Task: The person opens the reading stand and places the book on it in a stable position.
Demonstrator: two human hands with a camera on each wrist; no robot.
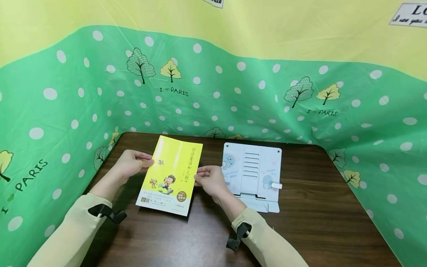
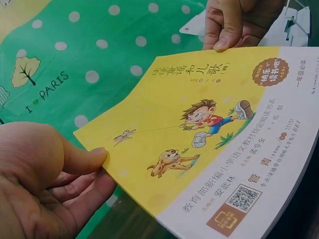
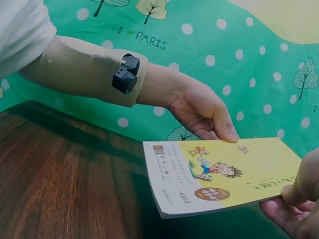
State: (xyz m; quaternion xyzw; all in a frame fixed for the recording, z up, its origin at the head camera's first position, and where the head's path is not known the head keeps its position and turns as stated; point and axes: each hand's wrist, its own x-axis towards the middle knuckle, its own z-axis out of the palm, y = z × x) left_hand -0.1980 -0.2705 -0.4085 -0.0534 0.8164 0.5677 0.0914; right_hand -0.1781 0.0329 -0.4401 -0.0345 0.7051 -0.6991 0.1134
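A yellow paperback book (image 1: 173, 167) with a cartoon boy and dog on its cover is held slightly above the table, front cover up. My left hand (image 1: 131, 165) pinches its left edge, thumb on top and fingers beneath, as the left wrist view shows. On the opposite edge my right hand (image 1: 211, 181) pinches the book the same way, near the title. In the right wrist view, a gap and shadow show under the book (image 3: 219, 174). Right of my right hand stands a white book stand (image 1: 251, 178) with slots, clips and pale blue cartoon prints.
The dark brown wooden table (image 1: 317, 222) carries the stand. A green and yellow curtain (image 1: 217, 92) with white dots and trees surrounds the table at the back and sides. Black wrist mounts (image 1: 108, 213) sit on both sleeves.
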